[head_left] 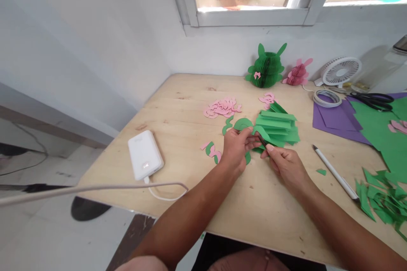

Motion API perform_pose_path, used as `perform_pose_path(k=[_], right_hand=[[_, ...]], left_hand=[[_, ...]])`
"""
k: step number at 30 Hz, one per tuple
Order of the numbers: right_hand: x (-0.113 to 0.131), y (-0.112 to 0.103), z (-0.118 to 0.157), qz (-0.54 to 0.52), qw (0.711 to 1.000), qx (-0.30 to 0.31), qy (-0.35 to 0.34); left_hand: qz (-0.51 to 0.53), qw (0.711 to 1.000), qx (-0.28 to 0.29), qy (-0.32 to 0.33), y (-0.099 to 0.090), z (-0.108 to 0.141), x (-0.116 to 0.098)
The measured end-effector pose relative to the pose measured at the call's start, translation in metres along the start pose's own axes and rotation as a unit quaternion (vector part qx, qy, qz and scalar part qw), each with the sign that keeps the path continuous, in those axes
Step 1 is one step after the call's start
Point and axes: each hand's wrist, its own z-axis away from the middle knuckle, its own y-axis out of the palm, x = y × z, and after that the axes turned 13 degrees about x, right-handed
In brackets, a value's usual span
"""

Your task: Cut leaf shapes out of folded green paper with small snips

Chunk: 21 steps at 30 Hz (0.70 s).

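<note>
My left hand (237,146) is closed, pinching a curved strip of green paper (261,133) between thumb and fingers. My right hand (284,163) grips a small dark tool (263,141), which looks like small scissors; its blades meet the paper and its handles are mostly hidden. Just behind my hands lie a cut green arch (243,124) and a stack of folded green paper strips (276,125). Pink paper cutouts (222,107) form a heap farther back, and a few pink and green curved pieces (209,149) rest left of my left hand.
A white power bank (145,155) with a cable is at left. Along the wall stand a green paper figure (269,70), a pink one (298,73) and a white fan (341,71). Black scissors (373,99), purple paper (337,117), a white pen (335,172) and green scraps (384,197) lie at right.
</note>
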Motion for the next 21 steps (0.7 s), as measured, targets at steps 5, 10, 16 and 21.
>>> perform_pose_path(k=[5,10,16,21], right_hand=[[-0.0002,-0.0016,0.0024,-0.021,1.000,-0.002,-0.017],[-0.0036,-0.0021,0.0020,-0.028,0.999,-0.001,-0.036],[-0.0030,-0.0019,0.0017,-0.073,0.995,-0.021,-0.062],[0.0037,-0.0032,0.0029,-0.115,0.986,-0.079,-0.093]], left_hand=[[-0.014,1.000,0.000,0.002,-0.0001,0.0003,-0.0017],[-0.009,1.000,-0.001,0.006,-0.0007,-0.0005,-0.0007],[-0.002,1.000,0.002,0.004,-0.0009,-0.0012,0.0003],[-0.002,1.000,0.020,-0.012,0.0014,0.0007,0.0007]])
